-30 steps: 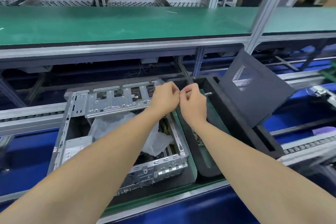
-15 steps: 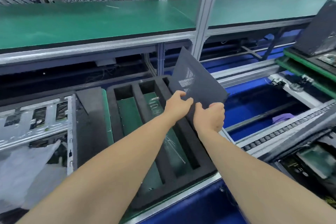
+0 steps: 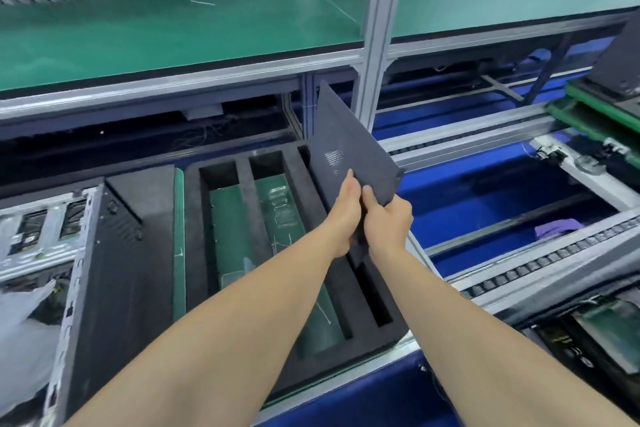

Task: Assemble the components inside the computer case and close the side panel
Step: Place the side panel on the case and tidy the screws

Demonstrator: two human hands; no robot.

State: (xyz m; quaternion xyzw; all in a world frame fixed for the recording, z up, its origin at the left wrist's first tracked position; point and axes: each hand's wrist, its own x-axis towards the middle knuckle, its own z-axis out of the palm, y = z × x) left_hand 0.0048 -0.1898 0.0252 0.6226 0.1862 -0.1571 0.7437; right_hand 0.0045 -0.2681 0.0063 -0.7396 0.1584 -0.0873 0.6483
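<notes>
Foam tray (image 3: 194,253), left hand (image 3: 343,215), right hand (image 3: 386,222) gripping panel (image 3: 346,135)

Foam tray (image 3: 194,253) at centre. The computer case (image 3: 52,239) lies just beside it at 9 o'clock, and the side panel (image 3: 349,152) stands tilted over its 2 o'clock corner. The conveyor rail (image 3: 540,263) runs at 3 o'clock.

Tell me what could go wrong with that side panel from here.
1. The left hand and right hand both grip the side panel only at its lower edge, so it may tip or slip.
2. Its top corner looks near the metal post and could knock it.
3. The plastic bag in the computer case might get trapped under the panel.
</notes>
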